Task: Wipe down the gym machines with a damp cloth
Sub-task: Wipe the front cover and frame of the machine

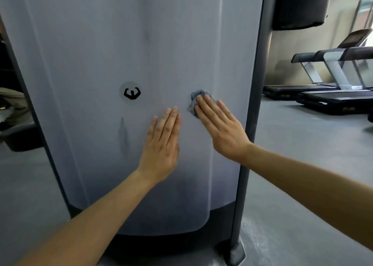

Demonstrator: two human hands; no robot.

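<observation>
Against upright panel (101, 43), right hand (220, 126) pressing cloth (193, 103) — bunched, roughly vertical

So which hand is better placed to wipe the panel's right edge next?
Right. The right hand presses the cloth flat against the panel, close to that edge; the left hand is bare.

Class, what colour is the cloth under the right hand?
Blue-grey cloth, seen in the head view.
</observation>
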